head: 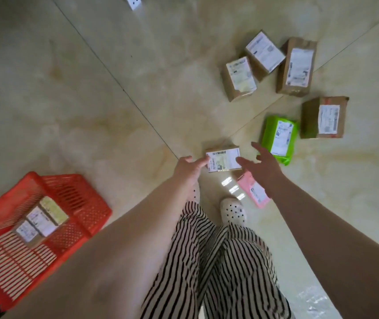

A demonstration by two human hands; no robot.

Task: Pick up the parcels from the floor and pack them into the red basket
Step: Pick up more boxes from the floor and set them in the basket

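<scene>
A small brown parcel [224, 159] with a white label lies on the floor between my hands. My left hand [189, 168] touches its left edge with the fingertips. My right hand [262, 164] hovers open at its right side, fingers spread. A pink parcel [254, 191] lies under my right wrist, and a green one [279, 138] just beyond that hand. Several brown boxes lie farther right, among them one [239, 78] and another [323, 117]. The red basket [80, 194] stands on the floor at the lower left and holds a couple of labelled parcels [41, 221].
My striped trouser legs and a white perforated shoe [233, 211] are directly below the hands. The tiled floor [92, 100] stretches to the left and top. A white object [133, 1] shows at the top edge.
</scene>
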